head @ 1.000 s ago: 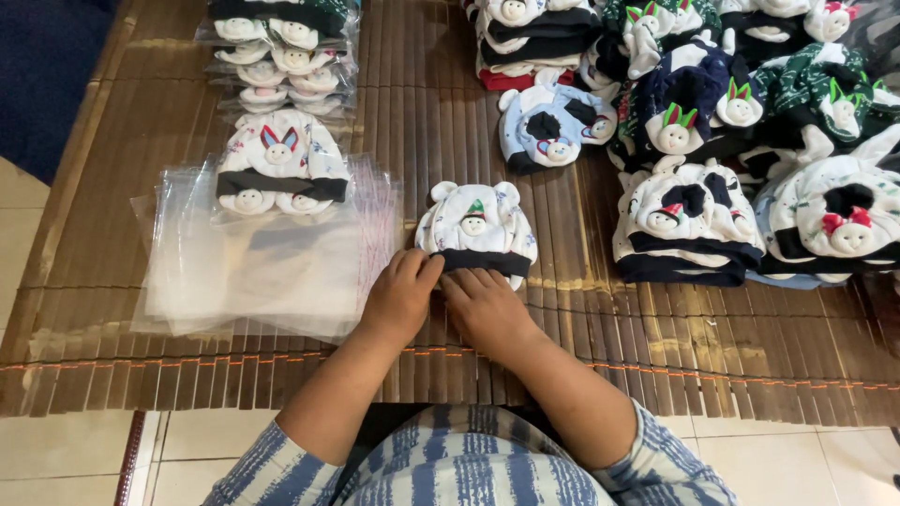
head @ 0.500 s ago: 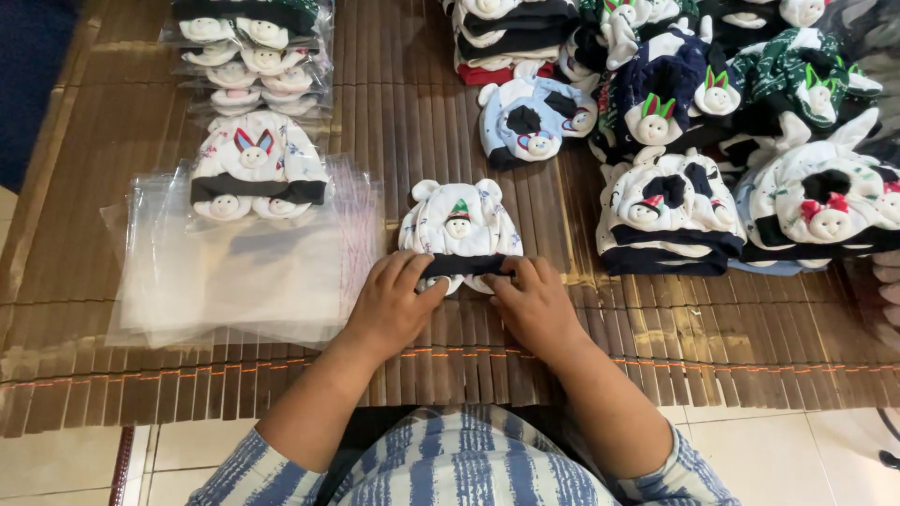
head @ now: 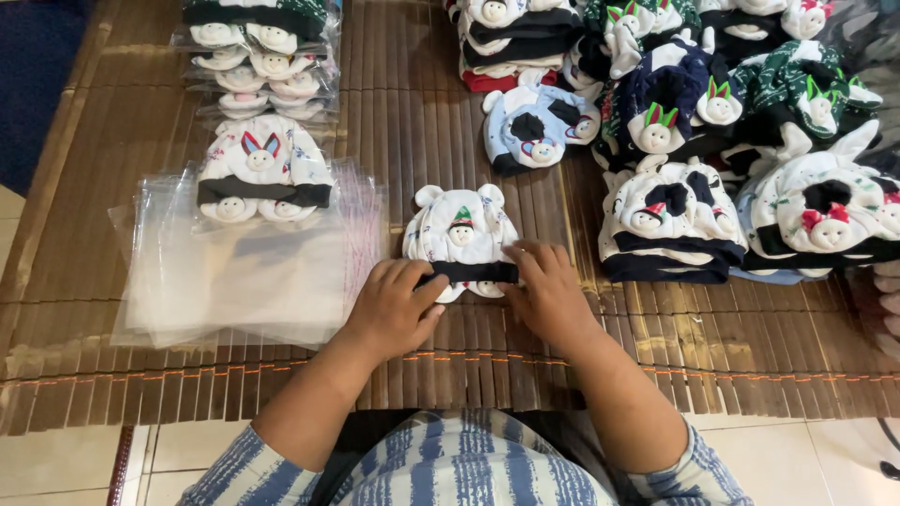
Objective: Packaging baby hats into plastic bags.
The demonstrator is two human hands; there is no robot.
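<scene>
Left of the small hat (head: 459,234): pile of plastic bags (head: 244,281), another hat (head: 262,173) on it. Right: hat piles (head: 675,220). Just before it: both hands (head: 398,305).

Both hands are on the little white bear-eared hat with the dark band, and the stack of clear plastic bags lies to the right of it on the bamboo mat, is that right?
Not quite. The head view shows the stack of clear plastic bags to the left of the white bear-eared hat, not the right. The rest holds: the left hand and right hand both rest on its dark band, on the bamboo mat.
</scene>
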